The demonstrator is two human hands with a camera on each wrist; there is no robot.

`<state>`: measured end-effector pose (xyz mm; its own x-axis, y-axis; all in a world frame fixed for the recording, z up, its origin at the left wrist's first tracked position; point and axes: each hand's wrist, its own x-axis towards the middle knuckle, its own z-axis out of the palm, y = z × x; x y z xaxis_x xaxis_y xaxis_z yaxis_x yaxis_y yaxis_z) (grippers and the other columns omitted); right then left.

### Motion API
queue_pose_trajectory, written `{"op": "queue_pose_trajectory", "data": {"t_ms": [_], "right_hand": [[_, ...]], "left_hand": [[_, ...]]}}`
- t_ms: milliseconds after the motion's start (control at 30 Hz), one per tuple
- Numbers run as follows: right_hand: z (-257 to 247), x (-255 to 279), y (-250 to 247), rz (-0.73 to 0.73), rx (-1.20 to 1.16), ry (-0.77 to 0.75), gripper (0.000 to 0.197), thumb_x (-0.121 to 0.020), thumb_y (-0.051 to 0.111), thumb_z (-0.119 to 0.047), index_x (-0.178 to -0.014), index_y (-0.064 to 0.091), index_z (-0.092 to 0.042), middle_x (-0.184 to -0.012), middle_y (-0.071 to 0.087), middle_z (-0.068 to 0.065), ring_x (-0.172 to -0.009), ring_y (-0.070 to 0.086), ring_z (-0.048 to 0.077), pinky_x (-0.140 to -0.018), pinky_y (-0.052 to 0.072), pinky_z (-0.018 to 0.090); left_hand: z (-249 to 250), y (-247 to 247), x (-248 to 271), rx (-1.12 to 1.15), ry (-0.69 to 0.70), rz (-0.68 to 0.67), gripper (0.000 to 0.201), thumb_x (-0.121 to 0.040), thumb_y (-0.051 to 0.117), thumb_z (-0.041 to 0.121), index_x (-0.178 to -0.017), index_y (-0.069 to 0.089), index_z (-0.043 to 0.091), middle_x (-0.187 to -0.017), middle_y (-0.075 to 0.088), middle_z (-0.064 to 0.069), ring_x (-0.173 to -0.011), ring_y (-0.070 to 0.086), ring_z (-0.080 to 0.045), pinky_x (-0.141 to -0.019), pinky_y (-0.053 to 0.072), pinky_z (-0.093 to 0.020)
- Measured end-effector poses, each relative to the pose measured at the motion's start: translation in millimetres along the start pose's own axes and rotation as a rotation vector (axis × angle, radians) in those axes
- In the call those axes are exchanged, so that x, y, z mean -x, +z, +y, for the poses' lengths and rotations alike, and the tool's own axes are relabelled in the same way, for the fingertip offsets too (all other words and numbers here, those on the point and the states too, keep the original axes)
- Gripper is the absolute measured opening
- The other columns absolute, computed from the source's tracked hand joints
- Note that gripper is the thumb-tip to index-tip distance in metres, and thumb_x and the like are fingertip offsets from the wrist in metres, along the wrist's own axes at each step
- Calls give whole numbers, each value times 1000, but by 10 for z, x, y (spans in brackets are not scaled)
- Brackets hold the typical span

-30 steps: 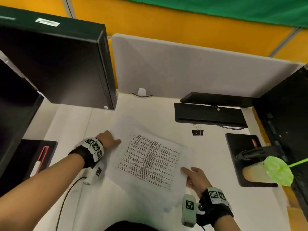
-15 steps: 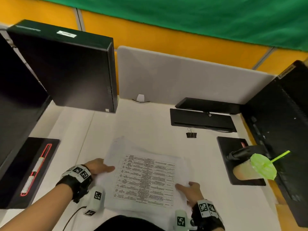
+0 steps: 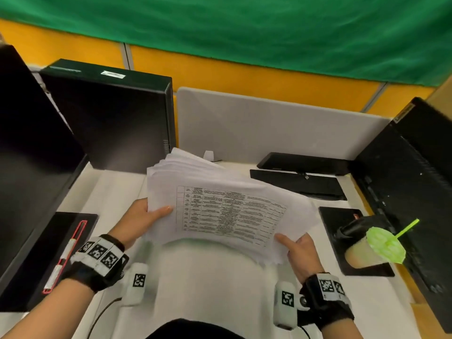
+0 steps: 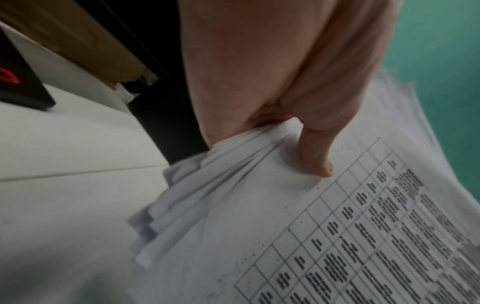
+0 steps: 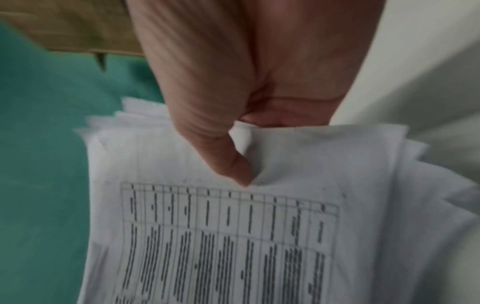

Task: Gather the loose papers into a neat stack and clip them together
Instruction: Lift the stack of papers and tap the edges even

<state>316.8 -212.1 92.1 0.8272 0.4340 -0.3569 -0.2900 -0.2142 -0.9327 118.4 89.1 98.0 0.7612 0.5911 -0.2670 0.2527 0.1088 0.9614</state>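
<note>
A loose bundle of white papers [image 3: 227, 209], its top sheet printed with a table, is lifted off the white desk [image 3: 208, 277] and tilted toward me. My left hand [image 3: 144, 216] grips its left edge, thumb on top [image 4: 315, 162], fingers underneath. My right hand [image 3: 297, 248] holds the lower right corner, thumb pressed on the top sheet [image 5: 233, 164]. The sheet edges are fanned and uneven [image 4: 166, 207]. The black binder clip seen earlier is hidden behind the raised papers.
A black computer case [image 3: 110, 118] stands at back left and a monitor [image 3: 29, 167] at far left. A black keyboard [image 3: 298, 184] lies at back right. An iced drink with a green lid [image 3: 374, 248] stands on a black stand at right. A grey partition [image 3: 269, 128] closes the back.
The papers lay flat on the desk with my hands at their edges; now both hands have gripped the bundle and raised it, tilted up. The camera view has also tipped upward.
</note>
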Motion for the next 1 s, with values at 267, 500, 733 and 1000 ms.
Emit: {"op": "queue_pose_trajectory", "data": {"t_ms": [267,500,733,1000], "right_hand": [[130,-155,115,16,169,53,39,-78,62,7,-113,58,-10,-102,67,10,-103,62,32,-69,50,30],[-39,-128,23,-2,186,-82,28,-80,66,2,-101,63,-16,-93,69,4,-86,65,17,-65,49,26],[52,-114,-147,-85,226,-109,38,-81,64,6,-107,61,-22,-102,68,3,-98,62,19,-75,49,24],[178,-127,-105,-89,210,-85,36,-77,76,-9,-111,67,-14,-106,73,7,-100,68,20,-92,52,39]], "left_hand": [[-282,148,24,77,-28,9,71,-43,88,41,-108,67,20,-108,74,-3,-104,66,-19,-80,52,-29],[-113,159,32,161,98,87,57,-58,86,27,-111,65,23,-108,73,-3,-99,69,-16,-86,53,-34],[21,111,132,110,227,132,19,-84,64,34,-100,68,24,-97,73,2,-97,64,-16,-72,51,-16],[209,142,4,50,321,296,10,-85,61,8,-84,68,15,-78,70,1,-80,64,-11,-73,50,-11]]}}
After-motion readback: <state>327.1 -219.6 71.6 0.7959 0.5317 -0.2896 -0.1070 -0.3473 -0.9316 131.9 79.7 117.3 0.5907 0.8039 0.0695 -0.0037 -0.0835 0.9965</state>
